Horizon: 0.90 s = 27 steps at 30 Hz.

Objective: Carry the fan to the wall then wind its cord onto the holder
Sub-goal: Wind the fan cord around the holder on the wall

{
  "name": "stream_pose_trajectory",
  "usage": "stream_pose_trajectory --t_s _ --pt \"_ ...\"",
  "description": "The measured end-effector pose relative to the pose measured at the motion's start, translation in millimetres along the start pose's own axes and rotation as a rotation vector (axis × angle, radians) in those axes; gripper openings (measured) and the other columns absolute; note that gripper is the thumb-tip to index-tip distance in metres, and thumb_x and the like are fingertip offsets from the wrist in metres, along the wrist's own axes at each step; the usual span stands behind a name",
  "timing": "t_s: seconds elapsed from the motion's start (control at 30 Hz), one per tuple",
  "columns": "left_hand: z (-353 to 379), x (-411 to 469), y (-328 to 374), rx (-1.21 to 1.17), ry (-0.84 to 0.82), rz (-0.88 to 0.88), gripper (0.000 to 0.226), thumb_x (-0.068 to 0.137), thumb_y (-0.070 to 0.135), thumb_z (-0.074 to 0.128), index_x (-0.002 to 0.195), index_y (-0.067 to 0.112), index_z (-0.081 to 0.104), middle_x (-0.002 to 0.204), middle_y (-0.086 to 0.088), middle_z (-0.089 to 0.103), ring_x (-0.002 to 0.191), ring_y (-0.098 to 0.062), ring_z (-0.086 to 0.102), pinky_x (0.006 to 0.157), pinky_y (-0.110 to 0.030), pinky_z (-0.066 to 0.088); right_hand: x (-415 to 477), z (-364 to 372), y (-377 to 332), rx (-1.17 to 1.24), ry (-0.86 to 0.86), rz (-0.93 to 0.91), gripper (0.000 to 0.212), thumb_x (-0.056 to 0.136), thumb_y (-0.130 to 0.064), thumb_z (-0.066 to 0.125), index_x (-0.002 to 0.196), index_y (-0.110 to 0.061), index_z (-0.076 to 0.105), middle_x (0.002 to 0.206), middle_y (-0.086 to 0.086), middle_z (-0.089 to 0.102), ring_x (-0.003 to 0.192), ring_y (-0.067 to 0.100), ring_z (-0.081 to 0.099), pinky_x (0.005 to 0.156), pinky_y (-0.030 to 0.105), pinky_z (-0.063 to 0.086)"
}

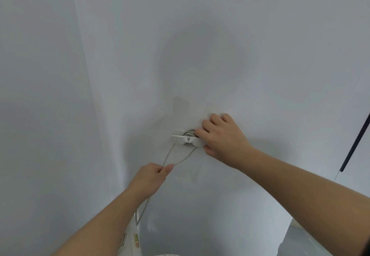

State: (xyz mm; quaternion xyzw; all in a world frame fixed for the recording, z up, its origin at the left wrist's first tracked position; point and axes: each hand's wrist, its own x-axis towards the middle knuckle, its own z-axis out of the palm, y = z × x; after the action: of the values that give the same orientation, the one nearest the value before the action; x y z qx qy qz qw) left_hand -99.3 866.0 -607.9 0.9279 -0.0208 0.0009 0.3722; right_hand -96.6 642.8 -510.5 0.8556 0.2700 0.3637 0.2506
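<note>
A white cord holder (181, 139) is fixed to the pale wall (180, 45), with turns of grey cord wound behind its front bar. My right hand (222, 135) grips the holder's right end, fingers over the wound cord. My left hand (151, 175) pinches a loop of the grey cord (170, 154) below the holder; both strands run up to it. More cord drops past my left wrist to the white fan (131, 239), whose top shows at the bottom edge, mostly hidden by my left forearm.
A wall corner runs down the left (104, 115). A dark thin bar (355, 141) leans at the right edge. A strip of floor (312, 241) shows at the lower right.
</note>
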Motion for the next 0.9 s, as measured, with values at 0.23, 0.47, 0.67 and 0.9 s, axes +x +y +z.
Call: stream_pose_trajectory --t_s 0.23,0.47,0.67,0.9 --pt "-1 7 4 0.055 0.165 -0.084 0.058 0.092 0.056 0.044 0.052 0.017 0.03 0.048 0.003 0.035 0.049 -0.018 0.036 0.053 -0.027 0.027 1 -4 -2 0.018 -0.036 0.02 0.034 0.068 -0.022 0.067 0.101 -0.021 0.061 0.086 0.001 0.057 0.081 0.027 0.049 0.069 0.037 0.038" --pt "4 13 0 0.085 0.043 -0.179 0.055 0.09 0.057 0.049 0.053 0.017 0.037 0.053 0.0 0.042 0.052 -0.02 0.043 0.057 -0.027 0.034 8 -10 -6 0.063 -0.146 -0.002 0.045 0.061 -0.038 0.075 0.1 -0.019 0.063 0.092 0.0 0.058 0.081 0.023 0.054 0.07 0.035 0.041" --pt "6 13 5 0.14 0.052 -0.207 0.057 0.092 0.057 0.045 0.052 0.016 0.039 0.052 0.001 0.044 0.052 -0.02 0.046 0.056 -0.025 0.035 13 -16 -8 0.198 -0.161 -0.006 0.036 0.084 -0.026 0.062 0.118 -0.018 0.055 0.11 0.001 0.055 0.098 0.024 0.053 0.076 0.033 0.04" --pt "-13 4 9 0.188 0.426 -0.167 0.048 0.097 0.051 0.038 0.067 0.015 0.049 0.067 -0.002 0.057 0.06 -0.021 0.053 0.052 -0.028 0.035 23 -25 -9 0.36 -0.211 0.087 0.026 0.09 -0.038 0.055 0.106 -0.018 0.056 0.106 -0.001 0.053 0.099 0.02 0.052 0.071 0.03 0.039"
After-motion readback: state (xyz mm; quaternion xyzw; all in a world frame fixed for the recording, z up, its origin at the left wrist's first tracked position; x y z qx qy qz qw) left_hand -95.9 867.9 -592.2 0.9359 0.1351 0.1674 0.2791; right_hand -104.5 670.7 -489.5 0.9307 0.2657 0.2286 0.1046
